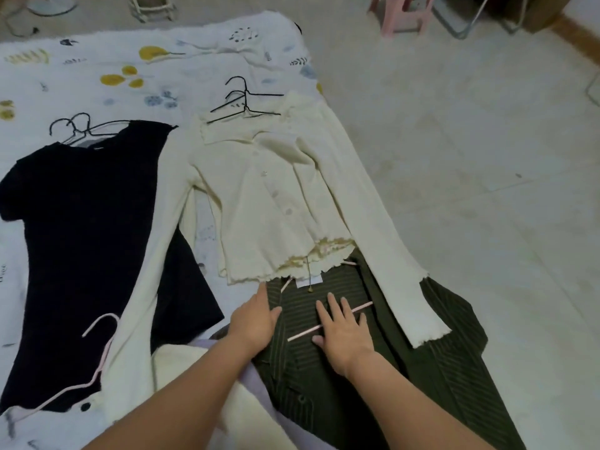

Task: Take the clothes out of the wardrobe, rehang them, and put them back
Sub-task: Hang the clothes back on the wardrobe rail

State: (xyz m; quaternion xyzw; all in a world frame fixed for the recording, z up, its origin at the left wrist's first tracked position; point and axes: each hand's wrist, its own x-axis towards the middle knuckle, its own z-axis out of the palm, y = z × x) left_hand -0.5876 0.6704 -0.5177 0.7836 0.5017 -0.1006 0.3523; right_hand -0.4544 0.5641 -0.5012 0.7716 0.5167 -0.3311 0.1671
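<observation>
Head view, nearest: both hands lie flat with straight fingers on the green shirt point(357, 378) at the bed point(97, 79) edge, left hand point(255, 323) on the fabric, right hand point(344, 332) pressing the pink hanger point(329, 321); neither grip is clenched. Judged light, limp and prone to slide, the shirt is best taken at collar or shoulders. Beyond lie the cream top point(269, 196), black top point(81, 238) and wire hangers point(245, 102).
</observation>
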